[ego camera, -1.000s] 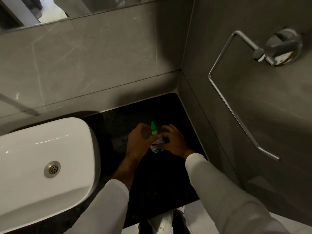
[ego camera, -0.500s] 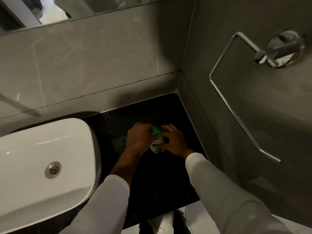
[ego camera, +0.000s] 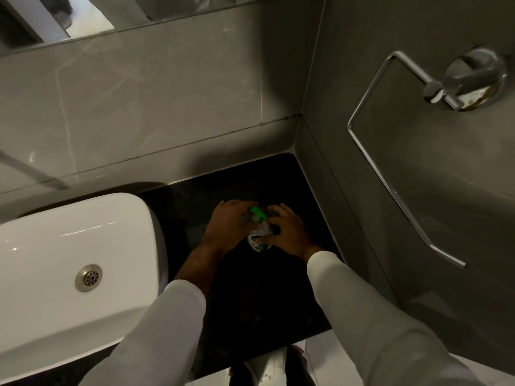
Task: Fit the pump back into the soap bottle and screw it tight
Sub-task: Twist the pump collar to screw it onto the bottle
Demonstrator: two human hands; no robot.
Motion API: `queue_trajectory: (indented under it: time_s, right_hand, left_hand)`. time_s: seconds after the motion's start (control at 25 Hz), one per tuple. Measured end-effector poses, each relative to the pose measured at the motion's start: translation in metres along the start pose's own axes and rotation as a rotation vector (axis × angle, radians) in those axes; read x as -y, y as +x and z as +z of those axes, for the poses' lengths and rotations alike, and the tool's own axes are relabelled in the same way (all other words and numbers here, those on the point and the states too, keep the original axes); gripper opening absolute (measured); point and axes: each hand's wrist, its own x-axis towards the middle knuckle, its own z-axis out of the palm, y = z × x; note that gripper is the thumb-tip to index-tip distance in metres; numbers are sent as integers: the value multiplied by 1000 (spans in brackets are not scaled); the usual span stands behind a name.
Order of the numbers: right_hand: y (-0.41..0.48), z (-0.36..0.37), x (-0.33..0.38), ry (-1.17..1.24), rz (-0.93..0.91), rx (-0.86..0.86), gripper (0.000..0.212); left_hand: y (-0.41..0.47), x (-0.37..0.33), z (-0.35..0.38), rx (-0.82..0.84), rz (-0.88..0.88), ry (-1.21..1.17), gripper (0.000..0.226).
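Note:
A small soap bottle [ego camera: 257, 242] with a white and green label stands on the black counter [ego camera: 250, 302] near the corner of the walls. Its green pump [ego camera: 257, 212] sits on top, nozzle pointing up and to the left. My left hand [ego camera: 227, 225] curls around the pump head from the left. My right hand [ego camera: 287, 231] grips the bottle body from the right, fingers across the label. Most of the bottle is hidden by both hands.
A white basin [ego camera: 69, 268] with a metal drain [ego camera: 88, 277] fills the left. Grey tiled walls close the back and right. A chrome towel ring [ego camera: 390, 174] hangs on the right wall. A mirror edge [ego camera: 111, 26] runs along the top.
The green pump nozzle has turned: it pointed upward, then to the right, and now points up-left. My left hand has shifted around the pump; my right hand stayed on the bottle.

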Motion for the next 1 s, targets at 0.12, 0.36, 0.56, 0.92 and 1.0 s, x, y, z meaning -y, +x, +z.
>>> queue_trajectory:
  time_s: [0.12,0.36,0.56,0.92,1.0]
  right_hand:
    - [2,2,1,27,0,-9,56]
    - [6,3,-7,43,-9,29,57]
    - [9,-3,-3,8,-6,88,55]
    - [5,-1,1,-8,-12,43,57]
    - [7,0,2,-11,-11,41,58]
  left_hand:
    - [-2,2,3,-45,-22,83,35]
    - [2,14,5,-87,163,115,44]
    - [8,13,-3,9,149,111,29]
    - [7,-20,-43,61,-207,-167,47]
    - [11,-23,-38,41,-274,-157,41]
